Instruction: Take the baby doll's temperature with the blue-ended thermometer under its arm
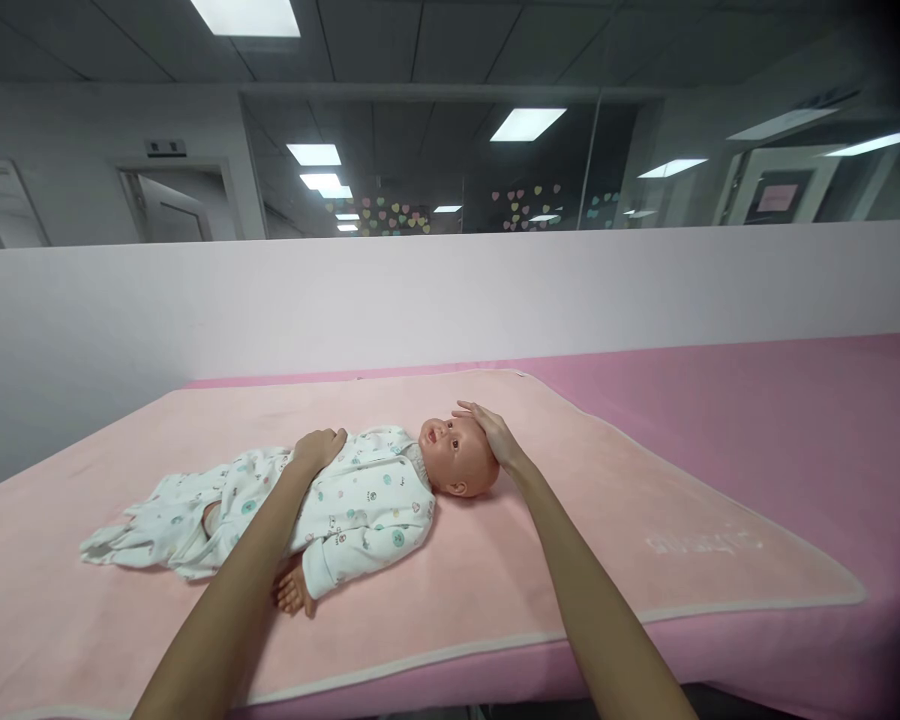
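Observation:
A baby doll point(457, 460) lies on its back on a peach blanket point(690, 530), its head toward the right. It wears a white patterned top point(367, 505) and white patterned trousers point(172, 520). My left hand point(320, 448) rests on the doll's belly, at the top's lower part, with its fingers close together and no object visibly gripped. My right hand point(487, 428) lies against the top of the doll's head, its fingers stretched out over the forehead. One doll hand point(295, 590) sticks out of the near sleeve, beside my left forearm.
The blanket covers a pink padded surface point(817, 430), whose near edge runs along the bottom. A low white wall point(450, 300) stands behind. Beyond it are a window with heart stickers and a doorway.

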A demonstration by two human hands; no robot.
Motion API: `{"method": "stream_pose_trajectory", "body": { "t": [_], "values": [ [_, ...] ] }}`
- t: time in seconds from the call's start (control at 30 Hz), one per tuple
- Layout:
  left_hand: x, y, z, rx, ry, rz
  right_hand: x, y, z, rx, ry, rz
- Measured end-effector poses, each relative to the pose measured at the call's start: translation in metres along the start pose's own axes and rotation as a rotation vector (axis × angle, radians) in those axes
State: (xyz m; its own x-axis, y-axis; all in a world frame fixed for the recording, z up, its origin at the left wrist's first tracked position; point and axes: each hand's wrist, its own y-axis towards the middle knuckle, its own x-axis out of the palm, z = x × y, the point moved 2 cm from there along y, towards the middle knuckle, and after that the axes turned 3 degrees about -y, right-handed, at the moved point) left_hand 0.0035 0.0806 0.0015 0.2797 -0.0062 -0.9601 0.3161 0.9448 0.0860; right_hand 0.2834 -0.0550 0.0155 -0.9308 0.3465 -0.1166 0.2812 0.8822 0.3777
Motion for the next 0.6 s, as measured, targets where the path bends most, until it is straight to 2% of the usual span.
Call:
{"method": "stream_pose_trajectory", "body": {
  "t": [0.33,0.6],
  "values": [
    [0.001,0.002,-0.001,0.001,-0.005,0.005,-0.001,-0.006,-0.012,-0.013,-0.133,-0.059],
    [0.000,0.002,-0.001,-0.001,-0.005,0.000,0.002,-0.002,-0.008,-0.060,-0.147,-0.075]
  ]
}}
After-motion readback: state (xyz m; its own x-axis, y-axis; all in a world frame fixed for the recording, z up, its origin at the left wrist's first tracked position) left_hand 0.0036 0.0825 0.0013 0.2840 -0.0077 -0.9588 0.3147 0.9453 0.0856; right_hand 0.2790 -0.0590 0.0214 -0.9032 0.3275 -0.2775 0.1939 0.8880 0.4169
